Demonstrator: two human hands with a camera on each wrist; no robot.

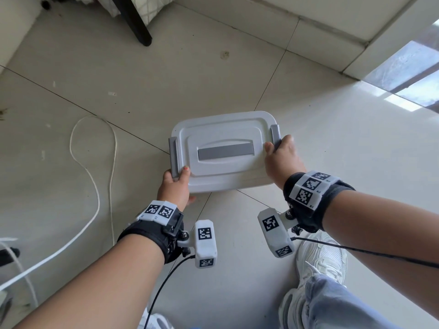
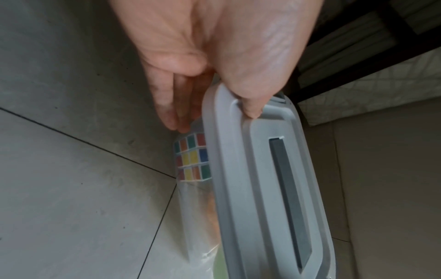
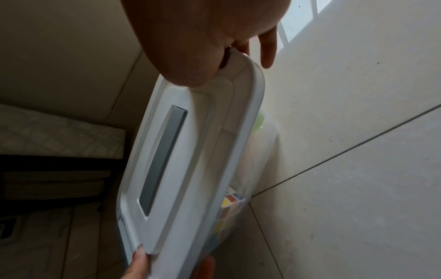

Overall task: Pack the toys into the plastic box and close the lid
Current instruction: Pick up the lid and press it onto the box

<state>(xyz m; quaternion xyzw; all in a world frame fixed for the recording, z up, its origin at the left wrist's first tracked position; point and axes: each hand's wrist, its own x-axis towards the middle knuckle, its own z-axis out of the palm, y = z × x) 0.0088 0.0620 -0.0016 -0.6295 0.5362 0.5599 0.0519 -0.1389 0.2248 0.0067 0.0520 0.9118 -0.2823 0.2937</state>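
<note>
Two hands hold one box [image 1: 228, 186] on the tiled floor [image 1: 118, 79], near the middle of the head view. At 9 o'clock a white cable [image 1: 95, 176] loops on the tiles. The left hand [image 1: 174, 186] is clamped on the left grey latch [image 1: 174, 157]: thumb on the lid [image 1: 225, 131], fingers [image 2: 167, 105] down the wall, partly hidden. The lid is pale, smooth plastic with rounded corners and a flat grey handle [image 1: 225, 151]. The walls are cloudy-clear; through them a colour cube [image 2: 192, 156] shows, also something orange and something green, too blurred to name. At 3 o'clock the right hand [image 1: 281, 157] grips the right latch [image 1: 275, 136], which it mostly covers. At 5 o'clock a white shoe [image 1: 320, 257] is cut off.
</note>
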